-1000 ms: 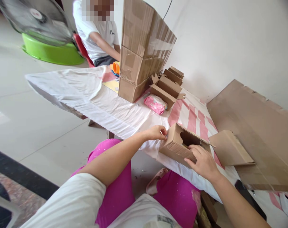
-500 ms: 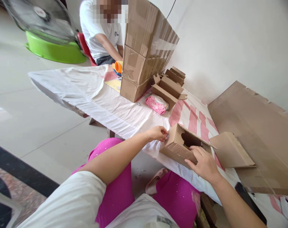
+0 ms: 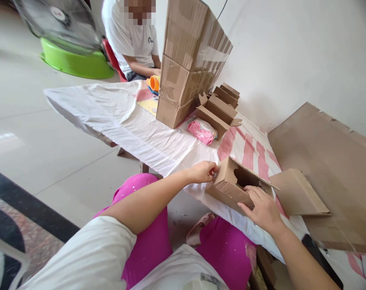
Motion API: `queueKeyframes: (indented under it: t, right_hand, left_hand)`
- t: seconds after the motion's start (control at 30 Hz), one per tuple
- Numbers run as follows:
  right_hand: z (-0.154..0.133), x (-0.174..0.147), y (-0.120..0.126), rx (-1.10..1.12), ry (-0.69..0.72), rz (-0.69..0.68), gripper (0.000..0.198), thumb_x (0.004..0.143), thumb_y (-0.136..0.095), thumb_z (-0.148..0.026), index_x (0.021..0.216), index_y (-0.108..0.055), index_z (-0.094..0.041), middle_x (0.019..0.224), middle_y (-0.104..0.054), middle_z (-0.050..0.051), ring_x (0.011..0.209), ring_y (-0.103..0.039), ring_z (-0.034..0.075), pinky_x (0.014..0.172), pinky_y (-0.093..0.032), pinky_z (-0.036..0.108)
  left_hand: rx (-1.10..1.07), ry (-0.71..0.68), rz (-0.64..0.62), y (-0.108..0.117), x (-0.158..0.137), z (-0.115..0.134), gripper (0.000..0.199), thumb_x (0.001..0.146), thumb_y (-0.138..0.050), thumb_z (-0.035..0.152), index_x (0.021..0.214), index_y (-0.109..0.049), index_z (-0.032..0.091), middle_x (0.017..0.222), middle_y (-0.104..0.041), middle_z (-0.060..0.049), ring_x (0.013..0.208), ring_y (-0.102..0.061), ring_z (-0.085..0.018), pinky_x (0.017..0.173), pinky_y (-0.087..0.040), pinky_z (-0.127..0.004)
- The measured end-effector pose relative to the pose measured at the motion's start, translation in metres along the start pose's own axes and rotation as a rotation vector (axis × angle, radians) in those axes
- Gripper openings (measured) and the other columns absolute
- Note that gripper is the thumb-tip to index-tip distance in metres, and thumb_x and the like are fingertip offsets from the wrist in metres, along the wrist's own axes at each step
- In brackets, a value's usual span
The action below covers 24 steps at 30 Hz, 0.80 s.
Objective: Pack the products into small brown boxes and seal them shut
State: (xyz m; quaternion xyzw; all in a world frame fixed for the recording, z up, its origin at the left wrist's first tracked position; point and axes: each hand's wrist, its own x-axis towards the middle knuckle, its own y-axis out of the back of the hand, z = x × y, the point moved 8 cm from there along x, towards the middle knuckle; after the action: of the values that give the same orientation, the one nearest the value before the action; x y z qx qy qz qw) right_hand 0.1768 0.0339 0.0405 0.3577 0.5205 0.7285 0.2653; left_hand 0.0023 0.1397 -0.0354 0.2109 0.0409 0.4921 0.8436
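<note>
A small open cardboard box [image 3: 228, 194] lies near the front edge of the cloth-covered table, with a dark opening on its upper side. My right hand [image 3: 261, 207] grips its near wall, the thumb outside and the fingers over the rim of the opening. At the box's left end is my left hand [image 3: 203, 172], its fingers curled together in a pinch. A small whitish bit shows at those fingertips, too small to name. Whether the left fingers touch the box I cannot tell.
Taped cartons [image 3: 183, 64] stand stacked on the table [image 3: 110, 108]. Beside them are a pink packet [image 3: 202, 131] and an open carton [image 3: 221, 110]. Large cardboard sheets [image 3: 328, 173] lean at right; a black phone-like object [image 3: 320, 257] lies near my right forearm. A person [image 3: 134, 48] sits across.
The view has shifted slightly. My left fingers look more tightly curled beside the box's end. The right hand keeps its hold on the box.
</note>
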Motion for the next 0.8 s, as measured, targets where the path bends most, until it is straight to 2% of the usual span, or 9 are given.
queueKeyframes:
  t: [0.13, 0.27, 0.5, 0.67, 0.8]
  right_hand:
    - [0.001, -0.001, -0.001, -0.007, 0.013, 0.003, 0.027, 0.086, -0.058, -0.036, 0.103, -0.058, -0.016, 0.109, -0.066, 0.013, 0.100, -0.063, 0.027, 0.084, -0.052, 0.041]
    - [0.001, -0.001, -0.002, -0.010, 0.013, 0.008, 0.029, 0.086, -0.058, -0.038, 0.104, -0.058, -0.016, 0.108, -0.066, 0.013, 0.100, -0.063, 0.027, 0.084, -0.052, 0.041]
    - [0.001, -0.001, -0.001, -0.011, 0.012, 0.010, 0.028, 0.086, -0.057, -0.038, 0.104, -0.058, -0.016, 0.108, -0.066, 0.013, 0.099, -0.063, 0.027, 0.084, -0.052, 0.041]
    - [0.000, -0.001, -0.001, -0.019, 0.011, 0.014, 0.028, 0.086, -0.056, -0.039, 0.104, -0.059, -0.017, 0.108, -0.066, 0.013, 0.098, -0.064, 0.028, 0.083, -0.052, 0.041]
    - [0.000, -0.001, -0.001, -0.018, 0.007, 0.015, 0.028, 0.086, -0.056, -0.040, 0.103, -0.059, -0.017, 0.107, -0.066, 0.013, 0.098, -0.064, 0.028, 0.084, -0.052, 0.041]
  left_hand:
    - [0.237, -0.157, 0.014, -0.004, -0.007, 0.012, 0.028, 0.067, -0.060, 0.006, 0.092, -0.062, 0.017, 0.093, -0.064, -0.006, 0.086, -0.061, -0.019, 0.077, -0.046, -0.027]
    - [0.265, -0.175, 0.041, -0.007, -0.009, 0.012, 0.024, 0.071, -0.056, 0.006, 0.092, -0.060, 0.018, 0.097, -0.063, -0.006, 0.090, -0.060, -0.019, 0.081, -0.046, -0.027]
    - [0.118, -0.147, 0.066, -0.006, -0.006, 0.006, 0.018, 0.069, -0.056, 0.002, 0.077, -0.060, 0.017, 0.090, -0.063, -0.004, 0.087, -0.060, -0.017, 0.084, -0.046, -0.028]
    - [-0.097, -0.060, 0.095, -0.001, 0.003, -0.009, 0.027, 0.070, -0.066, 0.007, 0.095, -0.061, 0.015, 0.091, -0.066, -0.003, 0.081, -0.063, -0.014, 0.075, -0.051, -0.025]
    - [-0.221, -0.029, 0.094, -0.004, 0.005, -0.015, 0.025, 0.066, -0.071, 0.006, 0.089, -0.063, 0.014, 0.083, -0.066, -0.001, 0.079, -0.062, -0.012, 0.075, -0.051, -0.024]
